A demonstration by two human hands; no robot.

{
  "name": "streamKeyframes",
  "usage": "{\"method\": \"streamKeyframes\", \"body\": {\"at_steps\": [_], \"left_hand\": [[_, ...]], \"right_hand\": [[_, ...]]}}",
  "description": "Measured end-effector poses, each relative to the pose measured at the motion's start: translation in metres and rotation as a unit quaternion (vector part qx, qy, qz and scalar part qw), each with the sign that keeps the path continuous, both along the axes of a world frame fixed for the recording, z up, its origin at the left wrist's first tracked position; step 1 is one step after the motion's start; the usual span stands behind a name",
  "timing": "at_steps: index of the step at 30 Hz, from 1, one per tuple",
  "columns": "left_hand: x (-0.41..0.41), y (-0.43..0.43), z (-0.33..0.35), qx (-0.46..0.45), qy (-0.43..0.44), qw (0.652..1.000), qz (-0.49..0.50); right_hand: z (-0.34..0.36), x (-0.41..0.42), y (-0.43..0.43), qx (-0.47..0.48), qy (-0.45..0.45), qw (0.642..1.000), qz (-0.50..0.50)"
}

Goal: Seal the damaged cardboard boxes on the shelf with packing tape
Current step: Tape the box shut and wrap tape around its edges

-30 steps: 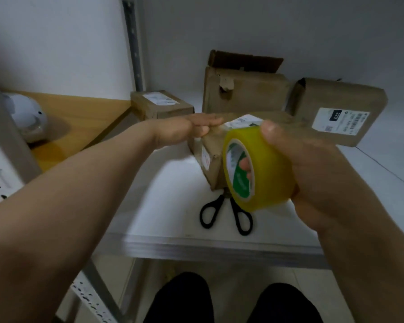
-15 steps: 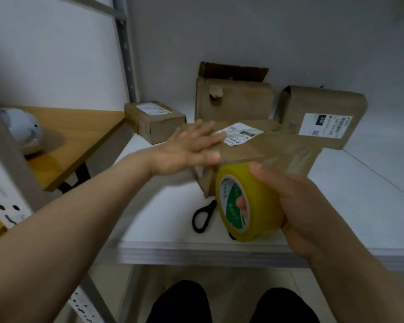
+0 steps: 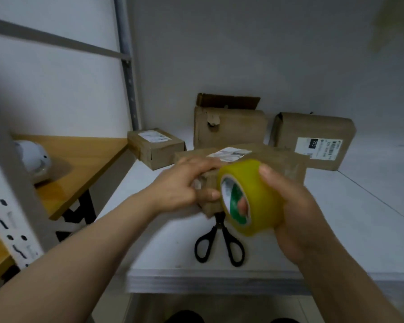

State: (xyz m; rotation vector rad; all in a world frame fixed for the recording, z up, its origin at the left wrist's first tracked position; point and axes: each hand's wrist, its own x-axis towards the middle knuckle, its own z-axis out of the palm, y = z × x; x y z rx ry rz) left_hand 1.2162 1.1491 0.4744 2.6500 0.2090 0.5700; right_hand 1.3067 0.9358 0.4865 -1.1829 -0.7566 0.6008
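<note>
Where the wooden bench (image 3: pixel 84 159) ends at far left, the white shelf (image 3: pixel 359 217) begins: left hand (image 3: pixel 182 185), grip curled over the near corner of the front box (image 3: pixel 285 162); black scissors (image 3: pixel 219 243) lying just before that box; yellow tape roll (image 3: pixel 250 197) above them, clamped in the grip of the right hand (image 3: pixel 296 206); three more boxes (image 3: pixel 229 129) behind.
</note>
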Motion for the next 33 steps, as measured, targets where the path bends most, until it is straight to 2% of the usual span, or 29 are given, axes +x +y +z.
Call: {"method": "streamKeyframes", "body": {"at_steps": [2, 4, 5, 7, 9, 11, 14, 16, 18, 20, 24, 28, 33], "left_hand": [[0.0, 0.0, 0.031, -0.104, 0.003, 0.994, -0.019], [0.001, 0.009, 0.063, -0.245, 0.01, 0.968, -0.057], [0.001, 0.015, 0.079, -0.272, 0.011, 0.96, -0.058], [0.002, 0.026, 0.1, -0.272, 0.019, 0.961, -0.043], [0.006, 0.034, 0.104, -0.281, 0.054, 0.958, -0.024], [0.009, 0.038, 0.095, -0.304, 0.068, 0.95, -0.01], [0.008, 0.044, 0.079, -0.337, 0.009, 0.94, -0.055], [0.01, 0.038, 0.069, -0.309, 0.007, 0.948, -0.082], [0.017, 0.027, 0.055, -0.28, -0.024, 0.959, -0.034], [0.024, 0.021, 0.043, -0.283, -0.075, 0.956, 0.005], [0.028, 0.031, 0.038, -0.323, -0.087, 0.942, 0.014], [0.029, 0.034, 0.039, -0.303, -0.124, 0.945, 0.018], [0.03, 0.035, 0.042, -0.272, -0.147, 0.95, -0.041]], "right_hand": [[0.027, 0.003, 0.006, 0.046, -0.041, 0.998, 0.003], [0.062, 0.007, 0.017, 0.101, -0.058, 0.993, 0.032], [0.081, 0.009, 0.024, 0.124, -0.056, 0.989, 0.051], [0.109, 0.013, 0.042, 0.126, -0.053, 0.988, 0.076], [0.122, 0.014, 0.066, 0.085, -0.059, 0.993, 0.062], [0.122, 0.017, 0.085, 0.057, -0.028, 0.997, 0.036], [0.122, 0.023, 0.101, 0.041, 0.03, 0.999, 0.014], [0.126, 0.024, 0.106, 0.031, 0.042, 0.999, 0.009], [0.129, 0.02, 0.11, 0.019, 0.044, 0.999, -0.001], [0.132, 0.015, 0.107, 0.009, 0.038, 0.999, -0.007], [0.145, 0.005, 0.09, -0.019, 0.027, 0.999, 0.003], [0.13, -0.008, 0.052, -0.025, 0.01, 1.0, 0.002], [0.089, -0.012, 0.022, -0.053, -0.001, 0.998, -0.02]]}}
